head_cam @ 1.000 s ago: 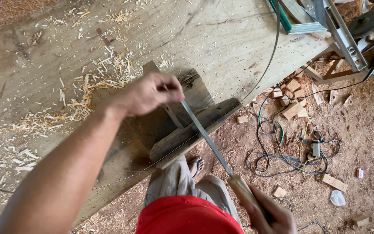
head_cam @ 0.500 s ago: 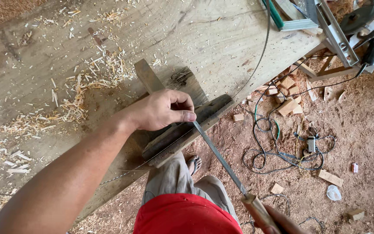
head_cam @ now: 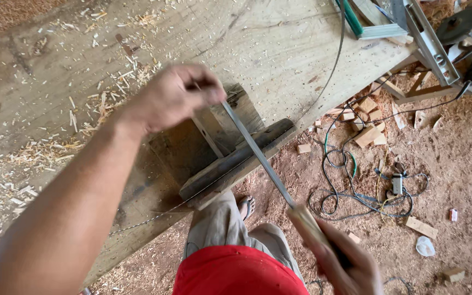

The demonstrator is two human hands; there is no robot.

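Observation:
My left hand (head_cam: 171, 97) pinches the far tip of a long flat metal file (head_cam: 258, 155) over the workbench (head_cam: 279, 49). My right hand (head_cam: 345, 261) grips the file's wooden handle (head_cam: 310, 224) low at the frame's bottom, off the bench edge. The file lies slanted across a dark wooden piece (head_cam: 236, 158) that runs along the bench's near edge, beside a dark clamp block (head_cam: 192, 142). A thin curved saw band (head_cam: 331, 71) runs across the bench top.
Wood shavings (head_cam: 55, 131) litter the bench's left side. On the dirt floor lie tangled cables (head_cam: 356, 186), wood offcuts (head_cam: 367, 125) and a small white cup (head_cam: 426, 247). A metal frame and power tool (head_cam: 465, 33) sit at upper right. My sandalled foot (head_cam: 246, 206) stands under the bench.
The file has been pushed forward and up across the dark wooden piece after a pull back half a second ago; both hands moved up the frame with it.

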